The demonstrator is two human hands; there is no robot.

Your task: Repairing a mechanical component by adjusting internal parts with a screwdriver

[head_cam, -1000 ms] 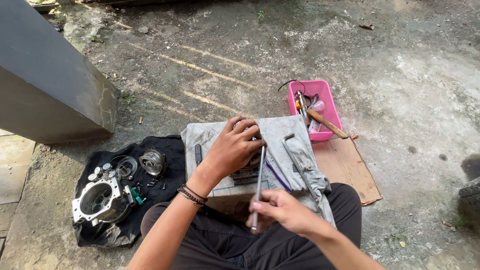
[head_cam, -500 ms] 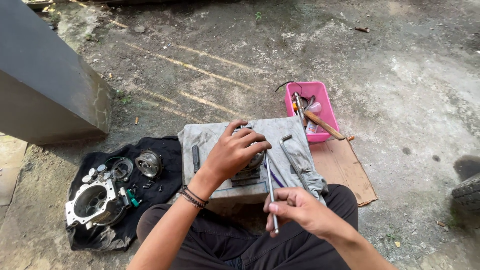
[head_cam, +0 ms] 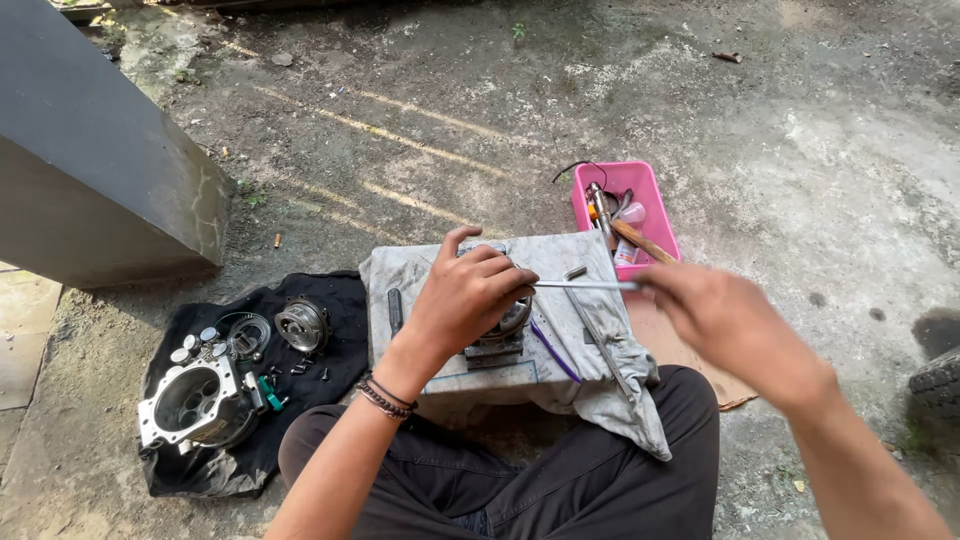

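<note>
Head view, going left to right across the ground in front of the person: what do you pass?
Grey block wall → metal housing on the black cloth → round metal part → left hand on the grey-cloth-covered block → thin metal rod → pink tray → right hand → tyre edge.

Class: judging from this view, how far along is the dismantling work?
Done: a metal housing, a round part and small screws lie on the black cloth. In hand: left hand grips the round component on the block; right hand holds a thin rod to it. Left: that component remains assembled.
</note>
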